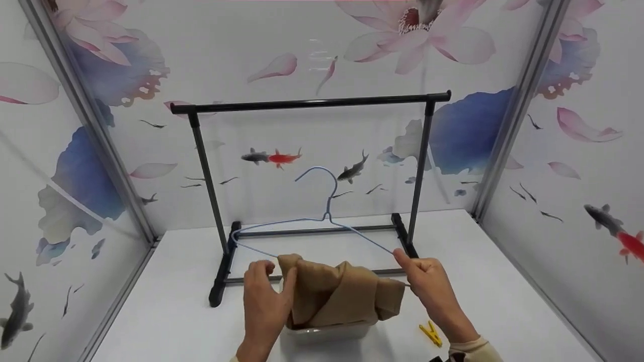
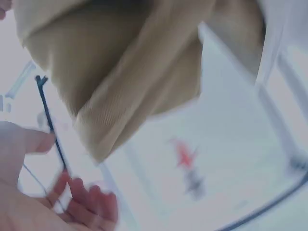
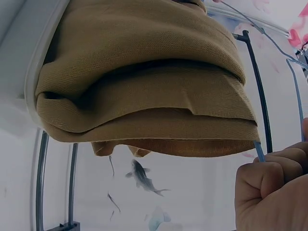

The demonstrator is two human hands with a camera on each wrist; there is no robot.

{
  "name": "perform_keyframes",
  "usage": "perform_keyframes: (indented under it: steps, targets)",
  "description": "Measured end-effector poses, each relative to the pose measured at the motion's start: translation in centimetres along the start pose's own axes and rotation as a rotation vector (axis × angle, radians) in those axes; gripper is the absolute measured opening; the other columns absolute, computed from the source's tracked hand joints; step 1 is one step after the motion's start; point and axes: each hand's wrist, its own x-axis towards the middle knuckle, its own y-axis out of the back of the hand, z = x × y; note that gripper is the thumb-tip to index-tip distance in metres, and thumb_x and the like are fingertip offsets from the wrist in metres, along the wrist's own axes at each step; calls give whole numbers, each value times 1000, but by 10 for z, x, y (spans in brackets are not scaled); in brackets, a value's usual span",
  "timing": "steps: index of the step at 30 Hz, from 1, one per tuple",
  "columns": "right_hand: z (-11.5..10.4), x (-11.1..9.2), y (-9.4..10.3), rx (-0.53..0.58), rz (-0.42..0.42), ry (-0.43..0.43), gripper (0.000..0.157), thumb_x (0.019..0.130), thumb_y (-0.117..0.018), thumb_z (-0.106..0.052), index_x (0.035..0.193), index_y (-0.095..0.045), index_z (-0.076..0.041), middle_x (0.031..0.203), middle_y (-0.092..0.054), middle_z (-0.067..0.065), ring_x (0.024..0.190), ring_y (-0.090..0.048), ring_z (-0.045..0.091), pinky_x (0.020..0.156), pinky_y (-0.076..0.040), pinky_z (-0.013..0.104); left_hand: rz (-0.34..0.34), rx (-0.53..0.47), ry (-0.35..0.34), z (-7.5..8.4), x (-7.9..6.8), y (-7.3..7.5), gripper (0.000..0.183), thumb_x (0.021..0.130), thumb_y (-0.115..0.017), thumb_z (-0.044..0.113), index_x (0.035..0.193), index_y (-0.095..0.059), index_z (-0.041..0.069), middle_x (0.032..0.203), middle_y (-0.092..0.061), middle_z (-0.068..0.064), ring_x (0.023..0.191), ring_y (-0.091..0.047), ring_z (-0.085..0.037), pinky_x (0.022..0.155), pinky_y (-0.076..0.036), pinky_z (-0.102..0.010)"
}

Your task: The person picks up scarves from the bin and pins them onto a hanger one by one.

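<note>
A blue wire hanger (image 1: pixel 356 232) stands hook up, with a brown folded cloth (image 1: pixel 347 296) draped over its lower bar. My right hand (image 1: pixel 432 284) grips the hanger at its right corner, fingers curled round the wire; the right wrist view shows this fist (image 3: pixel 276 185) beside the cloth's edge. My left hand (image 1: pixel 266 299) is at the cloth's left edge, thumb and fingers spread apart. In the left wrist view its fingers (image 2: pixel 91 202) are loosely bent with nothing between them, below the cloth. Part of the hanger's lower bar is hidden under the cloth.
Below the cloth, a pale plastic box (image 1: pixel 327 334) sits on the white table (image 1: pixel 166 301). A black clothes rack (image 1: pixel 312 103) stands behind the hanger. To the right lies a yellow clothespin (image 1: pixel 430 333). Printed wall panels (image 1: pixel 578 176) enclose the table's back and sides.
</note>
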Motion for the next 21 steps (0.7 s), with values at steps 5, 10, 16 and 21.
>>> perform_keyframes:
  steps: [5, 10, 16, 21]
  targets:
    - [-1, 2, -1, -31, -61, 5, 67, 100, -64, -43, 54, -33, -6, 50, -28, -8, 43, -22, 7, 42, -19, 21, -190, -280, 301, -9, -13, -11, 68, 92, -70, 57, 128, -56, 0, 123, -66, -14, 117, -64, -29, 101, -51, -48]
    - [2, 2, 3, -66, -70, -33, 69, 98, -66, -46, 54, -33, -5, 50, -28, -7, 44, -21, 8, 43, -19, 21, -203, -448, 341, -10, -13, -7, 53, 97, -66, 53, 111, -71, 2, 102, -74, -7, 91, -68, -17, 84, -54, -34]
    - [7, 0, 6, -76, -117, -74, 67, 99, -64, -47, 55, -35, -6, 52, -28, -7, 46, -22, 9, 44, -21, 20, -133, -476, 309, -8, -9, 5, 43, 101, -64, 43, 92, -74, 2, 81, -70, -5, 73, -63, -14, 68, -51, -28]
    - [8, -3, 9, -94, -144, -86, 67, 100, -64, -47, 56, -34, -5, 52, -28, -7, 46, -23, 9, 45, -21, 20, -38, -509, 243, -6, 3, 15, 36, 104, -61, 36, 100, -73, 2, 73, -60, -3, 68, -60, -14, 62, -49, -27]
